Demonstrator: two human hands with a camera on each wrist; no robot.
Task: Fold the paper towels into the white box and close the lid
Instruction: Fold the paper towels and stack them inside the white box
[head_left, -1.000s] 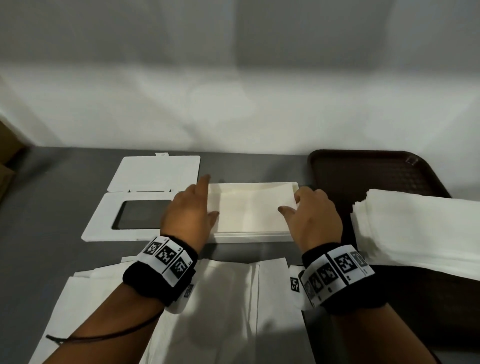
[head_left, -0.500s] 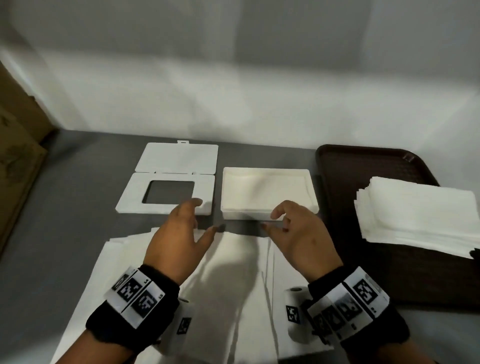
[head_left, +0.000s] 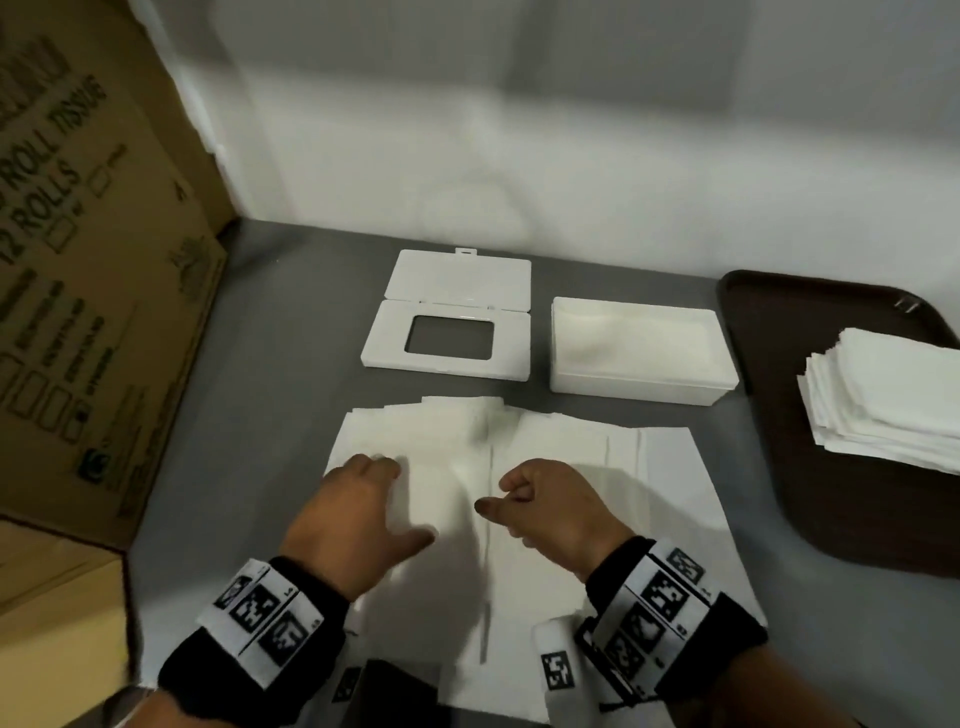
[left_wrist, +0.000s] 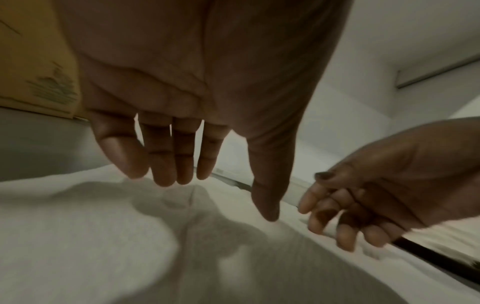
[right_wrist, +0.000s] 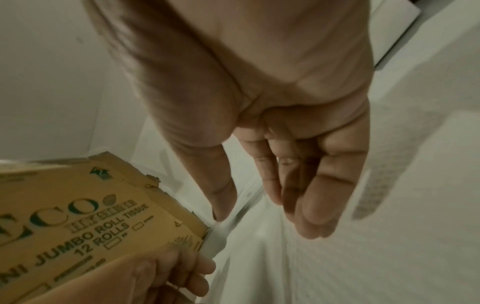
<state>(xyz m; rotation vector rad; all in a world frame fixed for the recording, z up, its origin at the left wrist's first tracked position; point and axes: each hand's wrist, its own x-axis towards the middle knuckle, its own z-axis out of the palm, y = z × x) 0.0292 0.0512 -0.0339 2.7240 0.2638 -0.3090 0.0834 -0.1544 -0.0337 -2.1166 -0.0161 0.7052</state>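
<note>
Towels already line the white box (head_left: 639, 358); its lid (head_left: 452, 332) lies open just left of it. Nearer me than the box, my left hand (head_left: 358, 514) hovers flat and my right hand (head_left: 550, 504) loosely curled, both empty, over unfolded sheets (head_left: 571, 467).

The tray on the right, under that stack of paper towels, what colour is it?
Dark brown. The tray shows best in the head view, holding the stack of white paper towels.

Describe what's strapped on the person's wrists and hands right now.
Both hands are bare. The left hand and right hand each wear a wide black wristband wrapped with a white strip of square black-and-white fiducial markers. A white marker-tagged block, seemingly the wrist camera, sits beneath the right wrist.
</note>
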